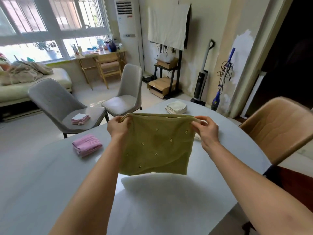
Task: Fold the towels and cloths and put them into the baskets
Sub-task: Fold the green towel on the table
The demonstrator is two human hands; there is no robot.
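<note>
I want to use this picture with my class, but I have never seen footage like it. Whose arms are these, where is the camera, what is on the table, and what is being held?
There is no machine here. The camera sits on a person's head and looks forward and down, so you see that person's own two bare arms reaching into the picture.

The left hand and the right hand each pinch a top corner of a green towel, holding it up so it hangs above the grey table.

On the table lie a folded pink cloth to the left and a stack of folded cream cloths at the far edge. Something pale also peeks out behind the right hand; I cannot tell what it is. Another small folded pink and white pile rests on the seat of a grey chair beyond the table. No basket is in view.
</note>
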